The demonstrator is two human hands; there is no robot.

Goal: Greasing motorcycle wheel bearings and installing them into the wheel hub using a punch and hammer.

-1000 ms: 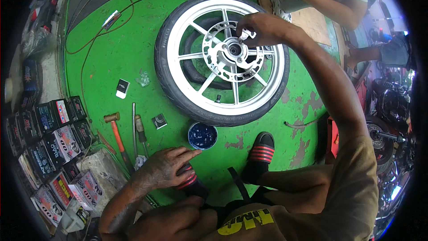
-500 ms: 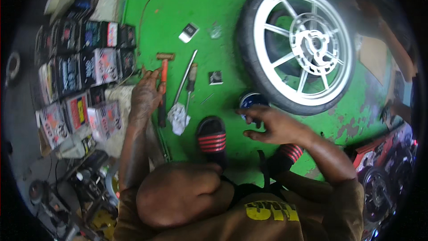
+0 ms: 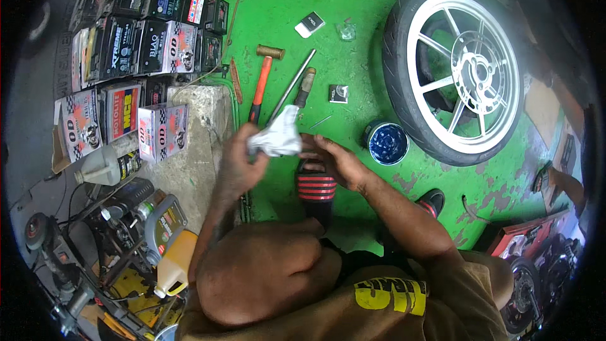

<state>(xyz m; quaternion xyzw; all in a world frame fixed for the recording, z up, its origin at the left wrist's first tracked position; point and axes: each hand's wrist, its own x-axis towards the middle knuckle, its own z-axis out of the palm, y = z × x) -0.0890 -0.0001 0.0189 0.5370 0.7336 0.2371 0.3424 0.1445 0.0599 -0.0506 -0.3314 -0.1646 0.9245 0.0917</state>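
A crumpled white rag (image 3: 281,134) hangs over the green floor in front of me, gripped at its left side by my left hand (image 3: 241,163). Close to the rag's right edge, my right hand (image 3: 341,163) has its fingers loosely bent and apart; whether the tips touch the cloth I cannot tell. Beyond my hands lie a hammer (image 3: 263,85) with an orange handle, a long metal bar (image 3: 295,83) and a tool with a worn handle (image 3: 305,87), partly covered by the rag. A round tin of dark blue grease (image 3: 387,144) stands open to the right.
A silver spoked wheel with a black tyre (image 3: 404,98) lies at the right. Small packets (image 3: 338,93) and a thin pin (image 3: 320,121) are on the floor. Boxed batteries (image 3: 163,131) and bottles (image 3: 177,262) crowd the left. Another person's hand (image 3: 543,178) shows far right.
My left hand has left the hammer's side and lifted the rag off the floor. My right hand has moved left from the grease tin toward the rag. The view has shifted.
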